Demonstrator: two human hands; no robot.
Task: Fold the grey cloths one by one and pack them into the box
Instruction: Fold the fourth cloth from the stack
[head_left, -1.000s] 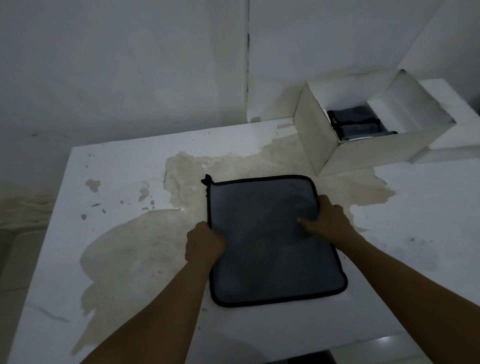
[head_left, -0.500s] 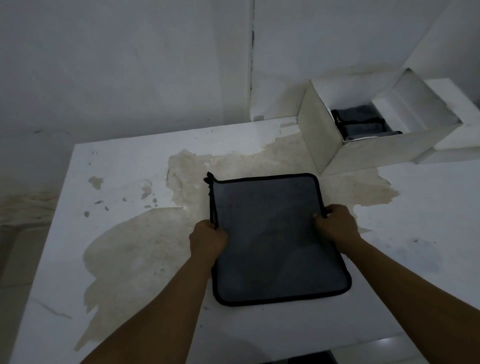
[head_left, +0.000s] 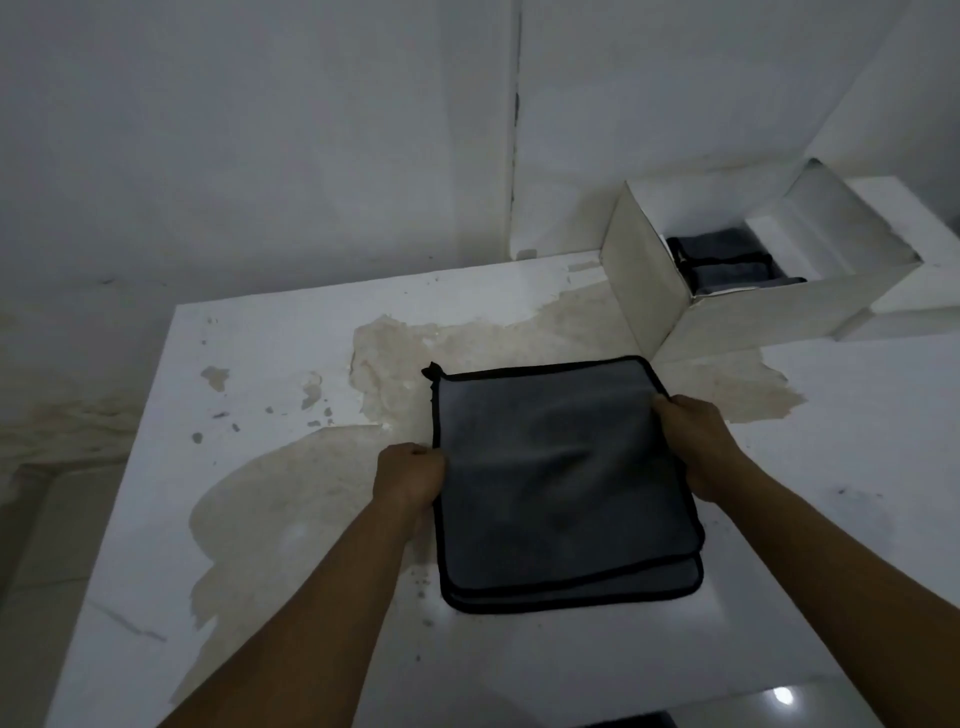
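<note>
The right hand (head_left: 693, 441) has shifted to pinch the grey cloth (head_left: 561, 483) opposite the gripping left hand (head_left: 410, 475), apparently readying another fold.

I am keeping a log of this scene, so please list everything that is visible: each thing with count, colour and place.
table: one, white with beige worn patches, beneath everything
box: one, white, open, at the table's far right
folded cloths: at least two, grey, inside the box
grey cloth: one, black edging, folded double, flat at mid table
left hand: one, grips the cloth's left edge
right hand: one, grips its right edge
</note>
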